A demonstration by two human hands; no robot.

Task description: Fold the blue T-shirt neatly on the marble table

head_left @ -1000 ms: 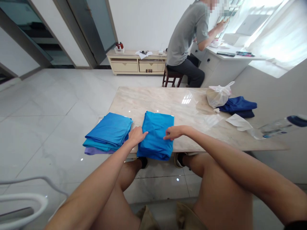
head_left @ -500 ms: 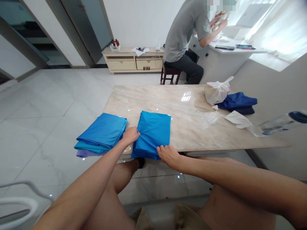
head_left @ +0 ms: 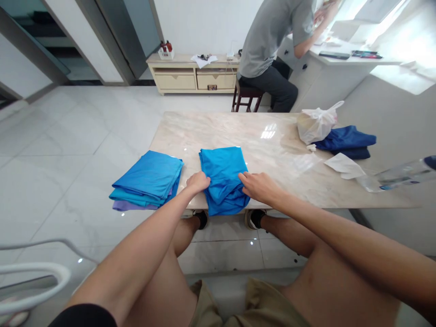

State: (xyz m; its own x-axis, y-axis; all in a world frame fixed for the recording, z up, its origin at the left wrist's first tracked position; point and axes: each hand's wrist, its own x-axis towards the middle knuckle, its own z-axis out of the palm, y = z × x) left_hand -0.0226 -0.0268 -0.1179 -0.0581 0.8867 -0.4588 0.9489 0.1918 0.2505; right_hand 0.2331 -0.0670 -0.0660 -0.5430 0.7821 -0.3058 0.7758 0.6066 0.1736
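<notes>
A bright blue folded cloth [head_left: 223,163] lies at the near edge of the table, its front part bunched and hanging slightly over the edge. My left hand [head_left: 198,182] is closed on its left side, fingers pinching the fabric. On the opposite side my right hand [head_left: 257,185] grips the cloth's right edge between thumb and fingers. Just left of my left hand rests a stack of folded cloths [head_left: 148,177], blue and teal with a purple one at the bottom, jutting past the table's left edge. Whether the blue cloth is a garment I cannot tell.
The marble-patterned table [head_left: 218,129] carries a white plastic bag [head_left: 316,125], a dark blue cloth [head_left: 347,141], a paper tissue [head_left: 344,165] and a clear bottle [head_left: 398,177] on its right. Beyond it a person [head_left: 272,41] sits on a stool [head_left: 248,93]. A low cabinet [head_left: 175,81] stands behind.
My right hand has moved up along the cloth's right side. The near part of the cloth, smoother before, is now gathered in folds. The view has shifted slightly.
</notes>
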